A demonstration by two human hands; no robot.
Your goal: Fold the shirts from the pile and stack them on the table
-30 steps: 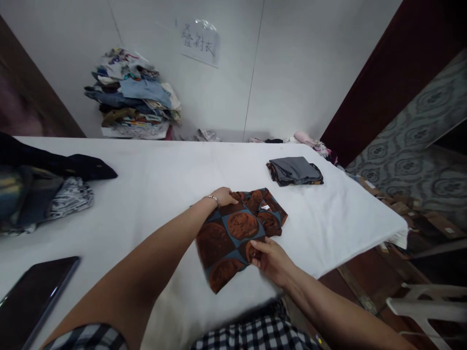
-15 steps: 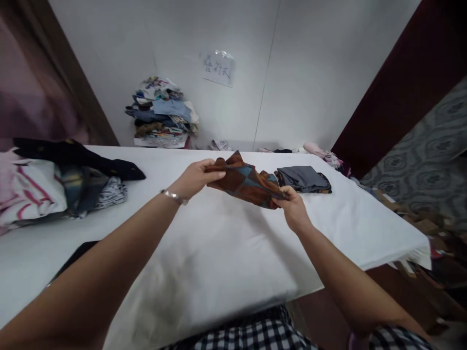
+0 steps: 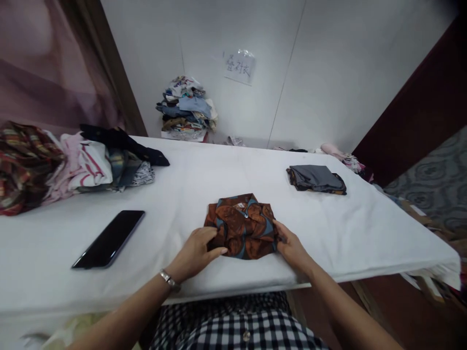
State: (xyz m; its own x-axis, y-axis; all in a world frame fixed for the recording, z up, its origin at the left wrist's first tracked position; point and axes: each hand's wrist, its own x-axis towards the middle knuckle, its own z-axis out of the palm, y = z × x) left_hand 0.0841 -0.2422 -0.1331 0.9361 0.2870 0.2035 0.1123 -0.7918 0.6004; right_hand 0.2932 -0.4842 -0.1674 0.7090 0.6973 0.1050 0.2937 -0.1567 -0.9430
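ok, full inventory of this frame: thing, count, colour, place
patterned shirt: 1, brown with blue, folded on the table near the front edge, between both hands
grey garment: 1, grey, folded, far right of the table
phone: 1, black, flat on the table, left of the shirt
loose clothes heap: 1, mixed plaid, pink-white, dark, table's left end
clothes stack: 1, mixed blues and whites, against the back wall
paper sign: 1, white, on the wall
table: 1, white cover
left hand: 1, touching the shirt's left edge, bracelet on wrist
right hand: 1, touching the shirt's right edge
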